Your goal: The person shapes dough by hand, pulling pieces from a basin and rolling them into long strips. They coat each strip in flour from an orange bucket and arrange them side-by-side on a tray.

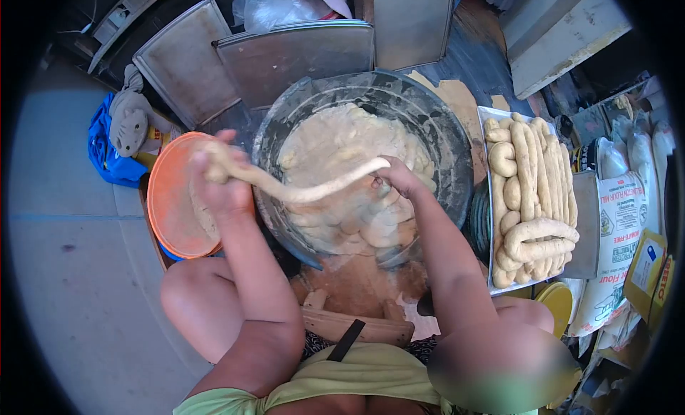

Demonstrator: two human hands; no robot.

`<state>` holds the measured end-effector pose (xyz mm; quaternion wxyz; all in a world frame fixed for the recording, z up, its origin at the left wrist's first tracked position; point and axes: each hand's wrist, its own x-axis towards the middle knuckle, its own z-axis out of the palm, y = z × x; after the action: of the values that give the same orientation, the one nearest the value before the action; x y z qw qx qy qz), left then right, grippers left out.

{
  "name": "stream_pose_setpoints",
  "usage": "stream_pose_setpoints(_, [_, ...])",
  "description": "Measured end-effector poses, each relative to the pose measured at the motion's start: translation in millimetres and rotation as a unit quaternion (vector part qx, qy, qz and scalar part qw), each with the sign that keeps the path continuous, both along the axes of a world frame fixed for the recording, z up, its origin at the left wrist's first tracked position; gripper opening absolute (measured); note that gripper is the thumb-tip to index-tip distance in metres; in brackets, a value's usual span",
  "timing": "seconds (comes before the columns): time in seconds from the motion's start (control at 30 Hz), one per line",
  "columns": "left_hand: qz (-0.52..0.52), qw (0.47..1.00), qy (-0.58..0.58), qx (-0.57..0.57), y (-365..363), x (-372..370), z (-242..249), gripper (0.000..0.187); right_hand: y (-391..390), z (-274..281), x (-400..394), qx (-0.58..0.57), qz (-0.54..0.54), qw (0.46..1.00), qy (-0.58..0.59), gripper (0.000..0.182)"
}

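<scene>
A long rope of dough (307, 192) sags between my two hands. Its thicker left end is gripped by my left hand (227, 183), which is raised beside the orange lid. My right hand (399, 178) pinches the other end, near the right side of a large dark tub (267, 140). Below the rope, the tub holds more dough (382, 229) and a heap of pale flour (332, 130). On the right, a metal tray (485, 119) carries several dough ropes (542, 165), some straight and some bent over, packed close together.
The round orange lid (168, 201) is dusted with flour. Metal sheets (296, 62) lean behind the tub. A blue bag (110, 155) lies at the left. Flour sacks (617, 222) and a yellow box (651, 272) stand right of the tray. A wooden stool edge (357, 325) is near my legs.
</scene>
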<state>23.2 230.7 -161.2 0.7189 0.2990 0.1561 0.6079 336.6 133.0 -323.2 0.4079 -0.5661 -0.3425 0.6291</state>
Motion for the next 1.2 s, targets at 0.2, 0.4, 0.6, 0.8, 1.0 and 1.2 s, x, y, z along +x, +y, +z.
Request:
stream_pose_setpoints(0.2, [-0.488,0.747,0.445,0.076,-30,63,-71,0.035,5,131,-17,0.042,0.113,0.988,0.099,0.029])
stream_pose_setpoints(0.4, [-0.052,0.721,0.684,0.101,-18,49,-114,0.023,-13,109,-2,0.234,-0.069,0.923,-0.296,0.036])
stream_pose_setpoints(0.6, [0.064,0.773,0.631,0.030,7,14,-226,0.029,-60,-69,0,-0.013,0.193,0.834,-0.517,0.054])
stream_pose_setpoints(0.8, [-0.109,0.450,0.886,0.031,-61,46,-245,0.077,-47,-101,-12,-0.093,-0.121,0.852,-0.501,0.078])
stream_pose_setpoints(1.0, [-0.175,0.475,0.846,0.165,-89,79,-271,0.104,-21,-99,-62,-0.089,0.077,0.807,-0.579,0.090])
stream_pose_setpoints(1.2, [-0.110,0.453,0.873,0.145,-100,94,-259,0.086,-26,-101,-35,0.037,0.166,0.803,-0.571,0.090])
